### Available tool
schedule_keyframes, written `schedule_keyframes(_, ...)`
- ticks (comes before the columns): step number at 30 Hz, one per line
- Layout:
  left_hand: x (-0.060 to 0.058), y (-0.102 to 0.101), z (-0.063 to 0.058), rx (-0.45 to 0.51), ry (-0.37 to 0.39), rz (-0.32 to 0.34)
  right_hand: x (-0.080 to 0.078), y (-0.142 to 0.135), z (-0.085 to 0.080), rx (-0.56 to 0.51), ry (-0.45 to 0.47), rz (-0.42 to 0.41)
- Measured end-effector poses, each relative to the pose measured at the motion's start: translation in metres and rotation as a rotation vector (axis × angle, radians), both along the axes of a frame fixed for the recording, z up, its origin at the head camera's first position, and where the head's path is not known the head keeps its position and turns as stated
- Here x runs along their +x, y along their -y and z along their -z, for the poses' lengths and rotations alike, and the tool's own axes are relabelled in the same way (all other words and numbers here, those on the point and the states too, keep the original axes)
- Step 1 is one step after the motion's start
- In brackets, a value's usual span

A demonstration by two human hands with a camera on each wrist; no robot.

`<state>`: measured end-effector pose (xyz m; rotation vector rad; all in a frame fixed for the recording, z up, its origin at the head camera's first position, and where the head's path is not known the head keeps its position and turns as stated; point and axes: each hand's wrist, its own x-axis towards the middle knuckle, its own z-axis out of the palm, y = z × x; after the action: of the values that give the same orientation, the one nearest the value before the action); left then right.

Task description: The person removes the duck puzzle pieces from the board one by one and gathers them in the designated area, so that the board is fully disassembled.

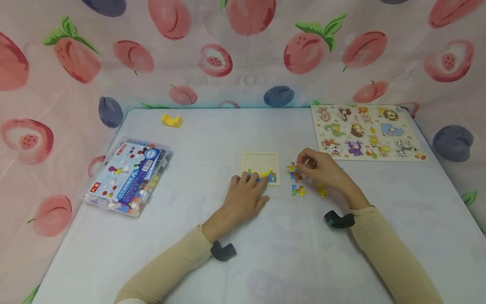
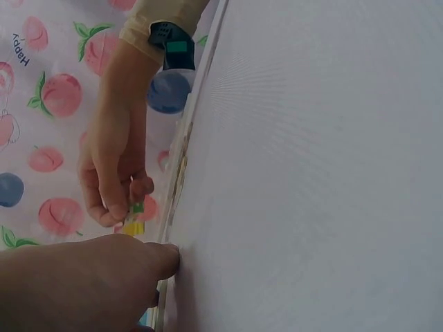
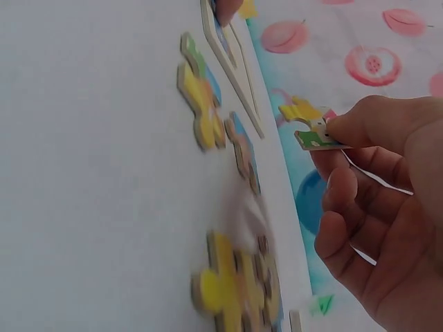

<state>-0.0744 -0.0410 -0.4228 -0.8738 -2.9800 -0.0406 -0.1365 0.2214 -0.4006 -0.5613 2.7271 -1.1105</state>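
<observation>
A small square wooden puzzle tray [image 1: 262,161] lies mid-table, with joined yellow and blue pieces [image 1: 271,176] along its near side. My left hand [image 1: 243,200] rests at that near edge, its fingers extended onto the pieces and partly covering them. Just right of the tray, my right hand [image 1: 320,169] pinches a jigsaw piece [image 3: 311,141] between thumb and index finger. That piece is yellow, green and pink, and it is held above the table. Below it lie loose jigsaw pieces, among them a yellow and blue one [image 1: 299,191] and a yellow one [image 1: 322,190].
At the back right lies a large animal puzzle board [image 1: 364,145]. A clear plastic case [image 1: 127,175] of colourful parts sits at the left. Behind it is a small yellow block [image 1: 172,121]. A fruit-print curtain [image 1: 243,50] hangs along the table's back edge.
</observation>
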Motion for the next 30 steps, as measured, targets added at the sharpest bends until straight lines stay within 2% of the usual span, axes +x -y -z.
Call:
schedule_keyframes(12, -0.001, 0.001, 0.002, -0.017, -0.001, 0.002, 0.017, -0.039, 0.001, 0.052, 0.007, 0.051)
schedule_keyframes(20, -0.002, 0.0, 0.003, -0.011, 0.001, 0.003, 0.028, -0.068, -0.001, 0.08, -0.011, 0.037)
schedule_keyframes(30, -0.002, 0.0, 0.002, -0.012, 0.022, 0.002, 0.038, -0.095, 0.002, 0.111, 0.076, 0.025)
